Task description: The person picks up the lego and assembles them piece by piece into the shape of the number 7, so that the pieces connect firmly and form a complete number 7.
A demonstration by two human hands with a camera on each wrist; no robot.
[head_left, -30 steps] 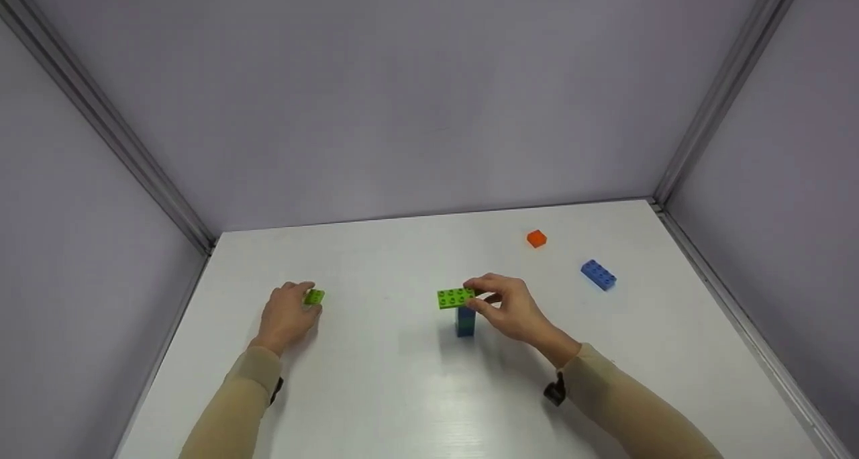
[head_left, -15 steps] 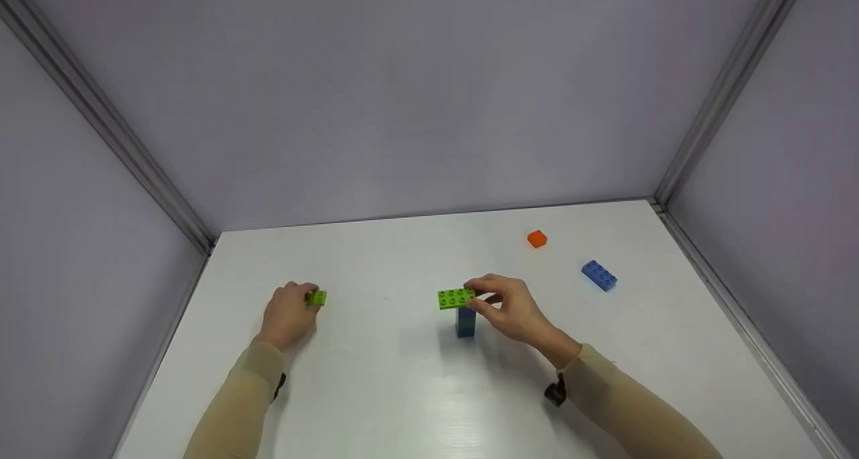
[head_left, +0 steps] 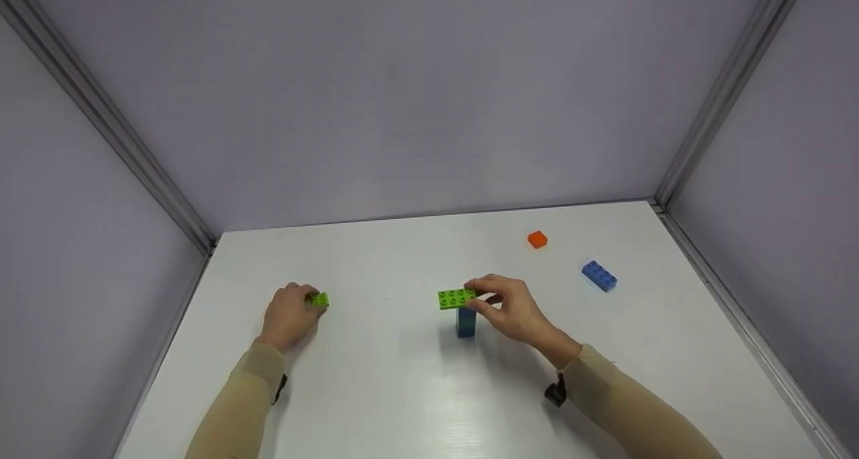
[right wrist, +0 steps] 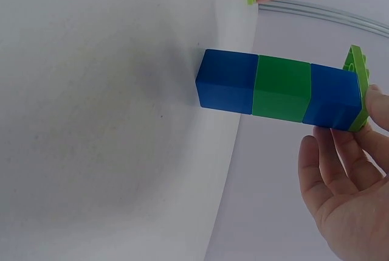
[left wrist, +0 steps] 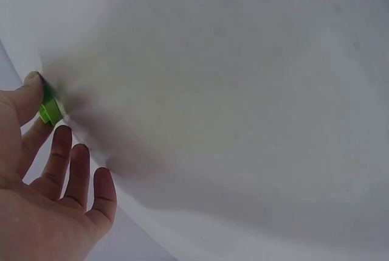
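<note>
My right hand (head_left: 513, 313) pinches one end of a flat lime-green building brick (head_left: 452, 299), its studs upward. This flat brick lies across the top of an upright tower (right wrist: 282, 89) of blue, green and blue blocks and overhangs it to the left. In the right wrist view the tower's lower end meets the white table. Over on the left, my left hand (head_left: 286, 317) grips a small lime-green brick (head_left: 321, 300) between thumb and index finger, at the table surface. The left wrist view shows its edge (left wrist: 51, 110); the fingers partly hide it.
A small orange brick (head_left: 537, 239) lies toward the back right of the white table (head_left: 376, 392). Nearer the right side lies a blue studded brick (head_left: 599, 276). Grey panels (head_left: 429, 96) close in the back and both sides.
The small lime-green brick in my left hand has shifted slightly right and turned a little. My right hand, the flat brick and the tower stay in place.
</note>
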